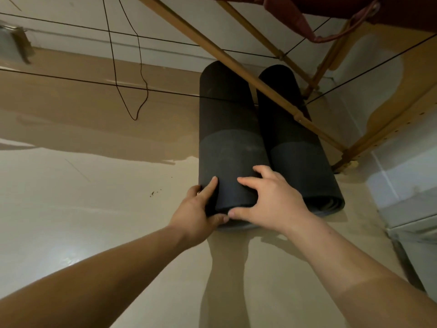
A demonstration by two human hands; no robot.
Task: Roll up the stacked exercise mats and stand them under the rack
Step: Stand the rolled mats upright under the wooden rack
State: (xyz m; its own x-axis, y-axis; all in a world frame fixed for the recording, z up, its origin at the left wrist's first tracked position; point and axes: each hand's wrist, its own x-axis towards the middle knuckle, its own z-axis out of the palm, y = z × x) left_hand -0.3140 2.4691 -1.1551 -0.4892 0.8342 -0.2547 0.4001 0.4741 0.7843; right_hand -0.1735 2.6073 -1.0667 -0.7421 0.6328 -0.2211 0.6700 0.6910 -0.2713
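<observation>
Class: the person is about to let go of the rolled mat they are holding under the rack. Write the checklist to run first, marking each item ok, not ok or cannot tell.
1. Left hand and right hand both grip the left mat at its near end: ok.
2. Left mat fully rolled: ok.
3. Its outer edge stays closed without a hand: cannot tell.
4. Right mat rolled and close beside it: ok.
5. Both mats under the rack bar: ok.
6. Black cord crossing the left mat is clear of it: cannot tell.

The left mat [229, 143] and right mat [290, 129] look matt, dark and finely grained. The rack [272, 94] is yellowish varnished wood. The floor [82, 209] is smooth, glossy beige.
</observation>
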